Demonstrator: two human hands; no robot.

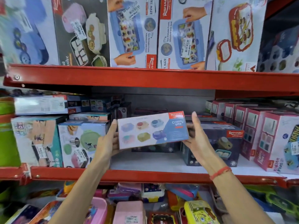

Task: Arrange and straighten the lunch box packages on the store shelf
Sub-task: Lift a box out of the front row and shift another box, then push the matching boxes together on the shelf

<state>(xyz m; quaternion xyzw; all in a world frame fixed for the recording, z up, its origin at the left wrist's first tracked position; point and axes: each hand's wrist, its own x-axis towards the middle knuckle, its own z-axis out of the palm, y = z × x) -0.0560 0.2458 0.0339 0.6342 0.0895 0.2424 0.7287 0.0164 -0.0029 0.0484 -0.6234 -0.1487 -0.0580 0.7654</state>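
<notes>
I hold a white and blue lunch box package (152, 130), printed with six small lunch boxes, in front of the gap in the middle shelf (145, 174). It is slightly tilted, its right end higher. My left hand (107, 142) grips its left end and my right hand (196, 136) grips its right end. Behind and below it lie dark lunch box packages (155, 149). A dark blue package (226, 143) stands just right of my right hand.
Stacked packages (80, 143) fill the shelf's left side and pink boxes (252, 133) stand in a row at the right. The upper shelf (145, 76) carries large upright boxes. Loose lunch boxes (129, 210) crowd the lower level.
</notes>
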